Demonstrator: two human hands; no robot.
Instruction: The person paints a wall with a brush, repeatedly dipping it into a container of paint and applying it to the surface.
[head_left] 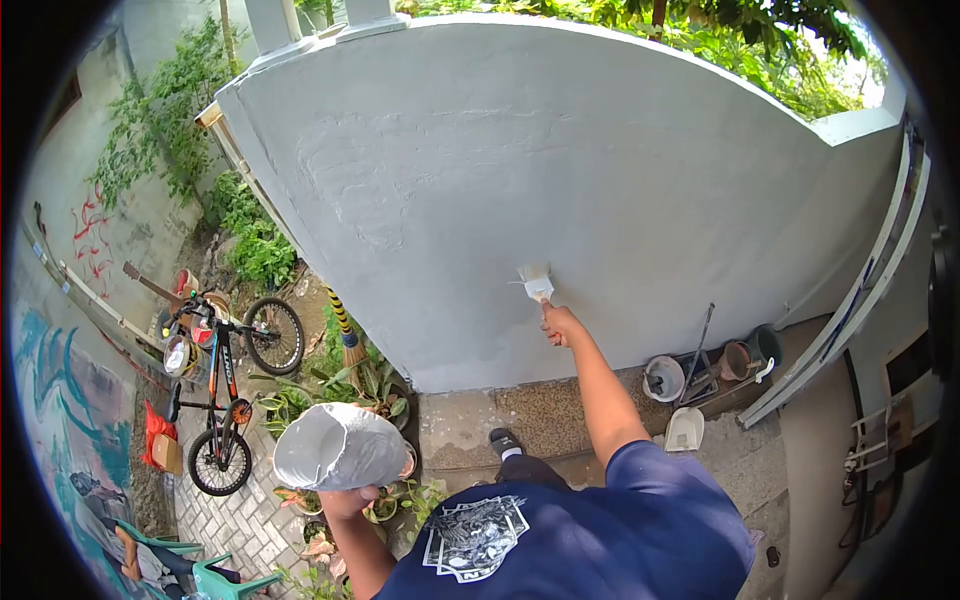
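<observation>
My right hand is closed around the handle of a paintbrush, its arm stretched forward. The pale bristles touch the grey wall, where a darker, damp-looking patch spreads below and to the left of the brush. Low on the left, my left hand grips a white, paint-smeared bucket from underneath, and most of its fingers are hidden. The bucket tilts so that its mouth faces left; how much it holds cannot be made out.
Potted plants and a broom stand by the wall's left end. A bicycle is parked farther left, above a person seated on a green chair. Buckets and a white dustpan sit on the right along the wall's foot.
</observation>
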